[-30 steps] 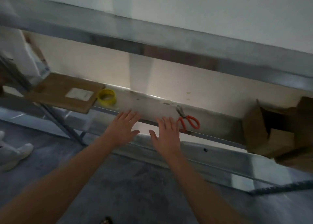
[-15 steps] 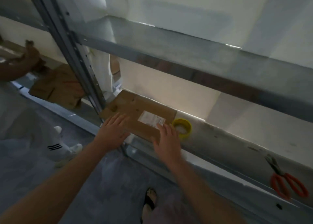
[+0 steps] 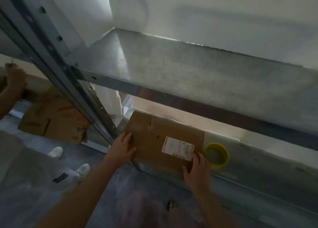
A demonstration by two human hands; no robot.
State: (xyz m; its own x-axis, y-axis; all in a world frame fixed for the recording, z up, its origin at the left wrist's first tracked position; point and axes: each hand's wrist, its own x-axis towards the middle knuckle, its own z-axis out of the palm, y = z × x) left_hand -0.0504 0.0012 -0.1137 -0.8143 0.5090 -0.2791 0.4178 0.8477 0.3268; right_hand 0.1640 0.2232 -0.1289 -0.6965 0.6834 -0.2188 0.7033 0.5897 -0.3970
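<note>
Head view: a flat cardboard box lies on the lower metal shelf (its white label faces up). The left hand and right hand rest open, fingers flat, on its near corners. A yellow tape roll sits just beside the box.

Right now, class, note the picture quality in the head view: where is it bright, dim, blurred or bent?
Head view: brightest strip behind the cardboard box; floor dim; left hand and right hand soft-edged; label print blurred beyond reading; yellow tape roll smeared; wide-angle lens slants the shelf post.
</note>
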